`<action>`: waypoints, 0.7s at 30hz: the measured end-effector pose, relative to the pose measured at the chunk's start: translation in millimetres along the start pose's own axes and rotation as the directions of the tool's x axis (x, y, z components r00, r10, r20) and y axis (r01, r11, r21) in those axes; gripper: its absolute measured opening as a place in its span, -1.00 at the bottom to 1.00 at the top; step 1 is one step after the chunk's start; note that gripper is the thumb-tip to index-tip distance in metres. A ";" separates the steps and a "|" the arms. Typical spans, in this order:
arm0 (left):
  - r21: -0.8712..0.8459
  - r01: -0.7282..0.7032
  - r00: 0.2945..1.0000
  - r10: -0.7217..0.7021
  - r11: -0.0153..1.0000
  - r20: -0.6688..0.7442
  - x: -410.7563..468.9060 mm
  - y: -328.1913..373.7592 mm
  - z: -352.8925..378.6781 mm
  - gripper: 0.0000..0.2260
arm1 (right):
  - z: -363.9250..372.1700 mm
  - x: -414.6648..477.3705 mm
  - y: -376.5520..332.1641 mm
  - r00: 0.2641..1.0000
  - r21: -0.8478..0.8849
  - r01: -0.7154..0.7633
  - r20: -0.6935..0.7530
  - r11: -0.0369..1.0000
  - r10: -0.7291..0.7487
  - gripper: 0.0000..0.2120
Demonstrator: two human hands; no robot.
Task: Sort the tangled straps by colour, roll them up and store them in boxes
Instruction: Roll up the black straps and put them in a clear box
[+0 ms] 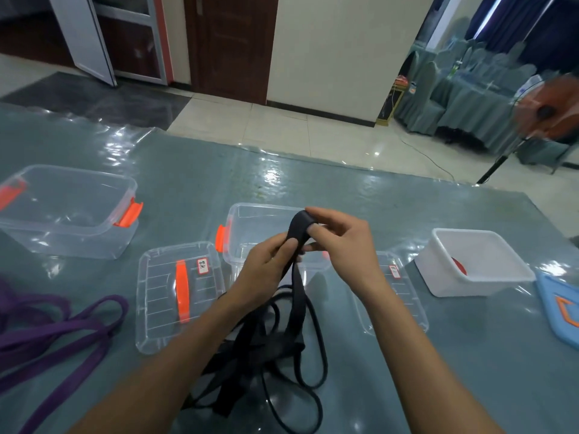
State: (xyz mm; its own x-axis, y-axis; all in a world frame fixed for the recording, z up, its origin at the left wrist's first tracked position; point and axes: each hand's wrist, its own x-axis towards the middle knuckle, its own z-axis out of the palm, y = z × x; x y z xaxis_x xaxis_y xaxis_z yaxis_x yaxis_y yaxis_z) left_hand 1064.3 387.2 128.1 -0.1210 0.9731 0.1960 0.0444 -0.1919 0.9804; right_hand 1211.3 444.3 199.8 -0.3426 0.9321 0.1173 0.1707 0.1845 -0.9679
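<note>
While left hand [266, 264] and right hand [341, 245] each pinch black strap [296, 305] | label [203, 266] on clear lid [156, 308]: writing illegible

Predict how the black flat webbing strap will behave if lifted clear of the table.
Probably floppy: the black flat webbing strap hangs limp below the left hand and right hand pinching its folded end. Likely to snag: its loops lie crossed in a heap on the glossy grey table. Seemingly light: fingertips alone hold it.
</note>
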 end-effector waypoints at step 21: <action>-0.183 0.477 0.879 -0.462 0.860 0.122 4.3 6.1 -32.4 -0.80 | -7.9 -15.1 29.8 0.707 -0.708 0.638 0.381 0.304 -0.596 -0.65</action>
State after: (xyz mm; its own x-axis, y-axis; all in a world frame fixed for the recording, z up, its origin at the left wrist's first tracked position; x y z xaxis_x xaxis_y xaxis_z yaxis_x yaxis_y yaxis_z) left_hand 1032.0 386.2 135.6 -0.0061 0.9592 -0.2827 -0.2007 0.2758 0.9400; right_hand 1228.9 438.2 171.0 -0.6955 0.4301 0.5755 0.4871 0.8711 -0.0625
